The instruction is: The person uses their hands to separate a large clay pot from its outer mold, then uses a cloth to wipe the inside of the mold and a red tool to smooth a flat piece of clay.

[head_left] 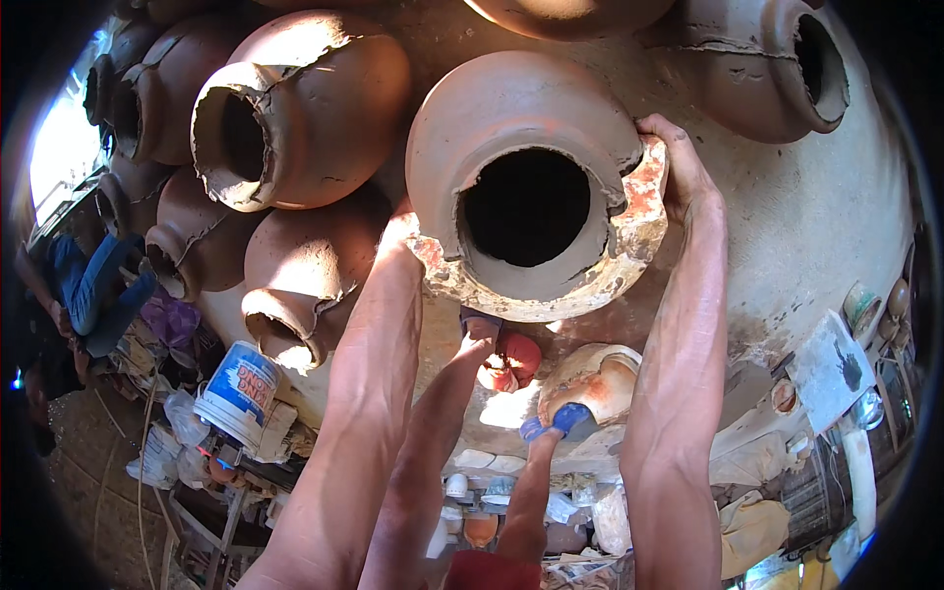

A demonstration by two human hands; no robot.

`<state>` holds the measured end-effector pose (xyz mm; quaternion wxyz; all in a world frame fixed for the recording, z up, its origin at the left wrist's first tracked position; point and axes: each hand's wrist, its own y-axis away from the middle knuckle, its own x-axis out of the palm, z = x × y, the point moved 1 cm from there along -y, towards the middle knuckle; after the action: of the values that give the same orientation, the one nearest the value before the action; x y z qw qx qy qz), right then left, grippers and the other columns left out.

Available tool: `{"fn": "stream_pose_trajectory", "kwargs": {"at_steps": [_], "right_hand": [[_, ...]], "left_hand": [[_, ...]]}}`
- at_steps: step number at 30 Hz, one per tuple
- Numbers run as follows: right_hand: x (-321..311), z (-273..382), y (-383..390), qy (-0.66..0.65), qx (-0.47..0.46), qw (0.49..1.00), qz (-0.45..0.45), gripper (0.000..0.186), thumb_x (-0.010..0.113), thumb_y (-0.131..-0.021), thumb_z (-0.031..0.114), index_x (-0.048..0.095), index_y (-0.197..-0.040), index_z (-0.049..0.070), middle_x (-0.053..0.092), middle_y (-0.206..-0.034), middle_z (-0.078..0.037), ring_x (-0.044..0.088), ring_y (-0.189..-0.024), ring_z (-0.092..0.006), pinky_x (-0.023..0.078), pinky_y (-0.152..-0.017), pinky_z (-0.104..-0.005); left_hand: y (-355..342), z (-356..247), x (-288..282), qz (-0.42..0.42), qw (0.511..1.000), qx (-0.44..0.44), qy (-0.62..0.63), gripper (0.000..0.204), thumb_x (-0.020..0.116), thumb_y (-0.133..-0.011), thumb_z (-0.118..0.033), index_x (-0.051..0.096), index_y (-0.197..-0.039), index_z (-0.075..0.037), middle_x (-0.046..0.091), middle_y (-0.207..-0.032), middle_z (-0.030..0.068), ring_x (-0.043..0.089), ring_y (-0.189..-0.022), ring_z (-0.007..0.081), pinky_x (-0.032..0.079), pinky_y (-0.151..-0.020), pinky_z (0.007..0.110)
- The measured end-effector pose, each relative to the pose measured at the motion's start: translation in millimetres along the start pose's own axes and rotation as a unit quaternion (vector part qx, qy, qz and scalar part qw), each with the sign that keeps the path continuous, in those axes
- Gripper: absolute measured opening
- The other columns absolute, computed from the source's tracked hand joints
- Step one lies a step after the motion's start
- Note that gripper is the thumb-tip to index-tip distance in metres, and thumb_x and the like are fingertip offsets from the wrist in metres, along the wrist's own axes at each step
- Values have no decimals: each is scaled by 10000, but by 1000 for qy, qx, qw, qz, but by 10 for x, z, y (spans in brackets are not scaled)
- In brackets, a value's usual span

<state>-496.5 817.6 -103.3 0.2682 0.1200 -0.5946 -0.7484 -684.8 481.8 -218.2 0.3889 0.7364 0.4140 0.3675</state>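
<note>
A large brown clay pot point(521, 98) stands before me, its dark mouth facing up toward me. Around the near side of its neck curves a pale, red-stained half mold point(639, 236) with a rough, chipped rim. My left hand point(400, 231) grips the mold's left end, its fingers mostly hidden behind the edge. My right hand point(680, 162) is wrapped round the right end, fingers curled over the top edge beside the pot wall. A jagged seam of clay shows where mold and pot meet on the right.
Several clay pots with ragged seams, one a big pot point(344, 108), lie on their sides at left. Another pot point(747, 79) lies far right. Near my feet are a red rounded object point(518, 359) and a pale curved mold point(590, 379). A blue-and-white bucket point(239, 393) stands left.
</note>
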Motion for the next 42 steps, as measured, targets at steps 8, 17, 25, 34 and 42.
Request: {"fn": "stream_pose_trajectory", "kwargs": {"at_steps": [8, 17, 25, 34, 42], "right_hand": [[140, 68, 93, 17, 11, 999, -41, 399, 573, -942, 442, 724, -1014, 79, 757, -933, -51, 691, -792, -196, 567, -789, -377], [26, 70, 44, 25, -4, 1000, -9, 516, 539, -927, 483, 717, -1170, 65, 749, -1174, -121, 692, -1046, -262, 519, -1000, -445], [47, 97, 77, 21, -18, 999, -32, 468, 551, -944, 435, 719, -1133, 41, 759, -1130, -128, 700, -1009, -264, 526, -987, -446], [-12, 59, 63, 9, -16, 999, -32, 472, 549, -941, 472, 726, -1093, 62, 765, -1094, -114, 694, -985, -266, 525, -975, -448], [-57, 119, 36, 16, -16, 1000, -18, 453, 539, -939, 463, 715, -1093, 75, 753, -1069, -101, 685, -957, -261, 535, -926, -465]], "left_hand": [[75, 20, -165, -13, 1000, -3, 5, 534, 553, -1069, -548, 691, -1313, -93, 710, -1247, 84, 648, -1070, 201, 521, -955, 377], [-21, -6, -120, -4, 1000, 6, 10, 533, 548, -1070, -543, 683, -1324, -94, 703, -1262, 84, 641, -1089, 206, 512, -970, 382], [-307, -205, -7, 12, 1000, 12, -20, 532, 543, -1072, -539, 675, -1334, -96, 697, -1276, 84, 635, -1106, 210, 504, -984, 386], [-529, -333, 214, 23, 998, 12, -50, 531, 537, -1073, -535, 666, -1346, -97, 689, -1291, 84, 628, -1124, 214, 496, -999, 391], [-514, -352, 301, 26, 998, 5, -65, 531, 532, -1075, -531, 658, -1356, -98, 683, -1305, 84, 622, -1141, 218, 488, -1013, 396]]}}
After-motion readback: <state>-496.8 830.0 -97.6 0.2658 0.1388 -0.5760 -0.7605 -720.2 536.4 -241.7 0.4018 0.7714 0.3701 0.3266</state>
